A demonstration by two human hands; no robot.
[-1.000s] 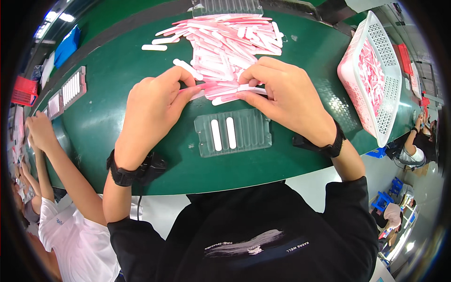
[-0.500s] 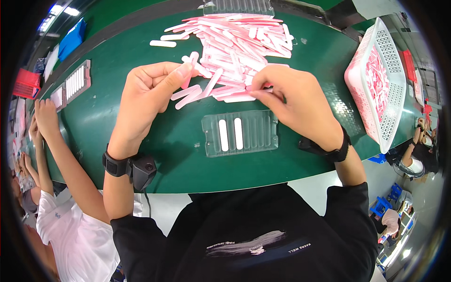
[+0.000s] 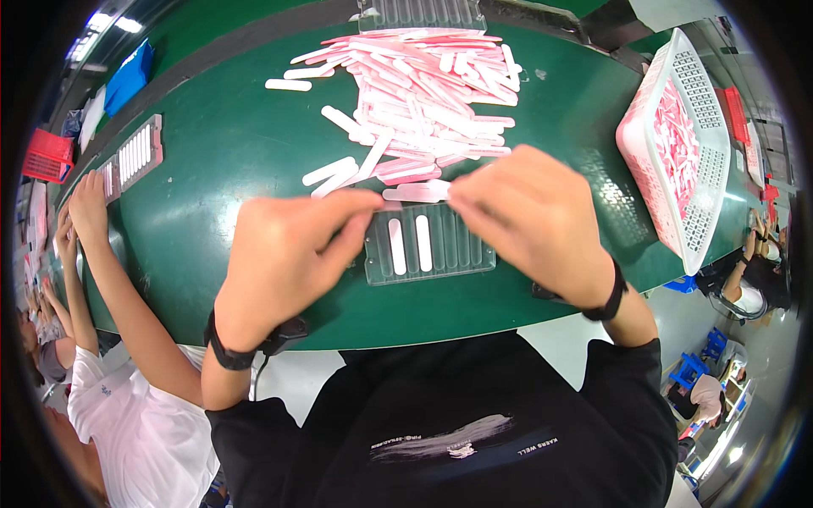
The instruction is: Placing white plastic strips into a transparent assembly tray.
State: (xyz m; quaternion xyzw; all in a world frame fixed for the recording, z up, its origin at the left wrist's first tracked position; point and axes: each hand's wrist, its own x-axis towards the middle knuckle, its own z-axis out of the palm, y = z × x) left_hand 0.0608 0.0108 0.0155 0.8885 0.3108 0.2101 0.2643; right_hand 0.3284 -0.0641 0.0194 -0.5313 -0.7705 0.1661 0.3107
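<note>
A clear grooved plastic tray lies in front of me with two white nail files in it, one of them a white nail file near its middle. My left hand, somewhat blurred, is at the tray's upper left corner; a pinkish end shows at its closed fingertips. My right hand is pinched at the right end of a pale pink nail file, just above the tray's far edge. Beyond lies a loose heap of pink and white nail files.
At the right stands a white perforated basket with many pink strips inside. Another clear tray sits behind the heap. To the left, a co-worker's hand is by a filled tray on the green table.
My left hand has come down from beside the heap to the tray's upper left corner, bringing its nail file. The right hand has lowered slightly toward the tray, drawing a nail file from the heap.
</note>
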